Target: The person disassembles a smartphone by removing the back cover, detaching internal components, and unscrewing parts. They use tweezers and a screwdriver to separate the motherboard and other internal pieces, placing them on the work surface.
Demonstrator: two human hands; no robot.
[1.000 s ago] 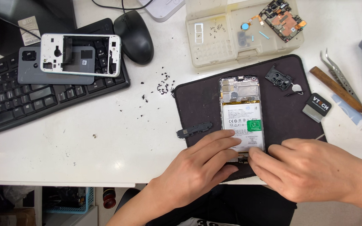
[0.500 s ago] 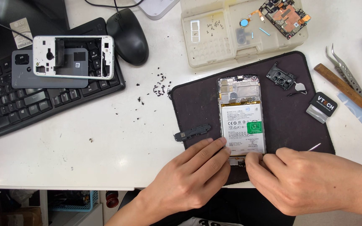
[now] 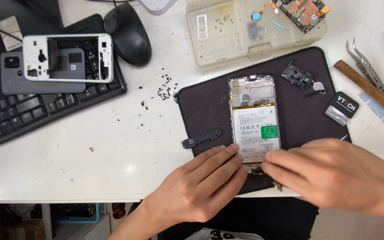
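Both hands sit at the near edge of the desk: my left hand lies flat, fingers pressed together and stretched forward, tips touching the bottom left corner of the phone; my right hand comes in from the right, fingers curled together at the phone's bottom edge, and I cannot tell whether they pinch anything there. I see the opened phone lying face down just ahead of both hands on a dark mat, its battery exposed. The mat rests on a white desk. Just ahead of my left fingertips a small black part lies across the mat's edge. Far ahead and left of that hand, a white frame sits on a grey back cover atop a keyboard, with a mouse beside it. Black screws are scattered between. Ahead of my right hand are a camera bracket and a parts tray; tweezers lie further right.
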